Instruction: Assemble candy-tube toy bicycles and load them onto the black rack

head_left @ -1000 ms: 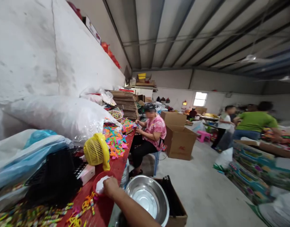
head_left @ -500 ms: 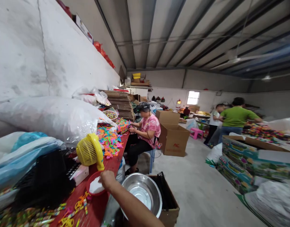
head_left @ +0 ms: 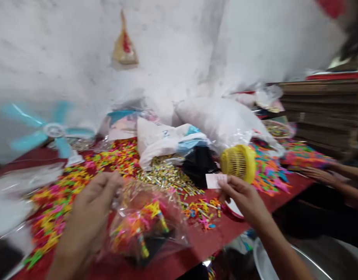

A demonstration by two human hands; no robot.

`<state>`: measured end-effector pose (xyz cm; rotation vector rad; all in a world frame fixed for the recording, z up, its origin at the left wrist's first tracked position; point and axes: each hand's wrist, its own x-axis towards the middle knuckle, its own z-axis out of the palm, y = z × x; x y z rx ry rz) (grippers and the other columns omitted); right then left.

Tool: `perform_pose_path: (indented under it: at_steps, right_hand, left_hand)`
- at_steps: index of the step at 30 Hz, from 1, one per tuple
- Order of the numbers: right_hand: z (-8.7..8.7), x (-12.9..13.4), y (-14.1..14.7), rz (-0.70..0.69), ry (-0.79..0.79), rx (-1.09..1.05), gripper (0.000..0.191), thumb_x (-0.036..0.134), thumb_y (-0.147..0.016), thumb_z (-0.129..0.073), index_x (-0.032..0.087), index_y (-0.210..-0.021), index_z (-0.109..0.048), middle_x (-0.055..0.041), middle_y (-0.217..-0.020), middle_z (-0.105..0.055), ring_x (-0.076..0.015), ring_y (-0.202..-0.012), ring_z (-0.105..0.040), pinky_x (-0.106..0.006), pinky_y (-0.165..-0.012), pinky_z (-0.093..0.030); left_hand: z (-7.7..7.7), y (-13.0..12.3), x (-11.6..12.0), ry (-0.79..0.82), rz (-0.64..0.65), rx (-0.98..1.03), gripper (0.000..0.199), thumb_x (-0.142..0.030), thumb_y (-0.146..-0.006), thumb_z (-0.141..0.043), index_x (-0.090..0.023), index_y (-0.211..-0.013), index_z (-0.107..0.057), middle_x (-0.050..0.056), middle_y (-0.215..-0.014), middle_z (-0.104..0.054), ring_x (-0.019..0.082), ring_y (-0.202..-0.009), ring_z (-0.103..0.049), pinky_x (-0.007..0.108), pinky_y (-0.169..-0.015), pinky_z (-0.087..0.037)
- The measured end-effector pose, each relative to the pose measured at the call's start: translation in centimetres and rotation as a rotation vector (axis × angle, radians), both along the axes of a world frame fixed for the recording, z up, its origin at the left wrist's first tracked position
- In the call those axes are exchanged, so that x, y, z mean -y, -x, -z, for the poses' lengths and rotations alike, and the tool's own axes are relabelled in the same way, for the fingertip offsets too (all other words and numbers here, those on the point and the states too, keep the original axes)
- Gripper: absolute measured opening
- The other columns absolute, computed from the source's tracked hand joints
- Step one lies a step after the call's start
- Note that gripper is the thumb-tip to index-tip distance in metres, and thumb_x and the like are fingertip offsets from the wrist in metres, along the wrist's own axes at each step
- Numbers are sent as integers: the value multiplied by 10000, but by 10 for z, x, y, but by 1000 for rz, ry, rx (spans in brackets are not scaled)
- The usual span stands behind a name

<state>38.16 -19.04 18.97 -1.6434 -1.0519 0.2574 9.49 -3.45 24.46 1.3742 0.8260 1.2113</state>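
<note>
My left hand pinches the upper edge of a clear plastic bag. Small bright toys in yellow, pink and orange show through the film. Between the thumb and fingers of my right hand is a small white paper slip, held out over the red table. Just below that hand stands a red bowl with white inside, partly covered by the hand. Loose colourful pieces lie between the bag and the bowl. Motion blurs the left fingers a little.
A five-bladed light-blue fan is at the left. Heaps of small toys, stuffed sacks and a yellow slotted plastic thing cover the table. A co-worker's hands are at the right. A metal basin stands below the edge.
My view has swung left from the room to the table and wall. My right hand has left the red bowl with a white slip; my left hand and the bag have come into view.
</note>
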Motion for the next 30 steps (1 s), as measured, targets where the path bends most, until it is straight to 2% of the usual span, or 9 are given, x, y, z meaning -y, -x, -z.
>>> perform_pose_path:
  at_steps: [5,8,12,15,18,21,24,27,30]
  right_hand:
    - [-34,-11,92,-281,-62,144,339,436,-911,-496,241,-647,-584,-12,-531,-570,-146,-472,-539,-244,-442,-416]
    - [-29,-33,133,-457,-88,261,223,289,-926,-455,255,-776,-618,-7,-575,-600,-150,-498,-555,-244,-465,-408]
    - [-10,-76,163,-504,9,416,185,91,-800,-479,221,-776,-609,-13,-627,-626,-150,-530,-535,-250,-488,-354]
    - [-4,-100,168,-566,78,425,201,38,-761,-481,196,-704,-592,-20,-646,-641,-142,-551,-531,-248,-523,-359]
    - [-3,-107,166,-549,138,415,194,77,-811,-503,185,-699,-619,-24,-657,-653,-138,-543,-529,-257,-542,-371]
    - [-5,-95,162,-470,164,400,159,99,-820,-548,203,-813,-668,-29,-771,-697,-168,-667,-617,-271,-623,-434]
    - [-14,-71,158,-441,69,431,213,82,-834,-544,213,-932,-679,-54,-926,-706,-209,-900,-650,-319,-795,-483]
    - [-29,-50,150,-401,-97,468,304,152,-869,-564,235,-1158,-612,-83,-1151,-640,-225,-1098,-577,-370,-918,-467]
    - [-37,-48,140,-391,-163,505,517,248,-778,-711,263,-1264,-534,-70,-1286,-553,-251,-1225,-472,-404,-983,-428]
  left_hand:
    - [2,-10,11,-15,72,15,306,-450,-803,-629,-180,-696,-531,-61,-568,-459,67,-493,-388,170,-462,-324]
    - [5,-6,17,-36,104,-11,284,-413,-854,-570,-184,-698,-505,-58,-589,-448,69,-508,-382,180,-479,-321]
    - [4,-2,28,-49,128,-48,267,-383,-869,-543,-186,-694,-495,-53,-598,-439,76,-520,-373,196,-497,-332]
    - [3,3,34,-65,133,-73,258,-371,-873,-536,-189,-694,-497,-50,-596,-433,81,-522,-369,202,-499,-337]
    - [4,10,38,-69,117,-118,262,-375,-876,-543,-191,-693,-508,-43,-609,-453,83,-533,-389,202,-511,-351]
    - [7,16,39,-67,96,-170,262,-393,-875,-555,-195,-707,-525,-43,-615,-472,83,-529,-400,199,-509,-356]
    - [8,22,39,-73,51,-207,268,-420,-863,-575,-202,-713,-539,-42,-603,-486,86,-523,-416,196,-489,-353]
    - [5,25,39,-85,24,-226,264,-427,-844,-604,-208,-707,-553,-43,-574,-494,86,-509,-430,189,-460,-347]
    - [0,16,40,-53,76,-199,239,-405,-808,-657,-207,-708,-568,-49,-570,-508,76,-487,-427,178,-428,-330]
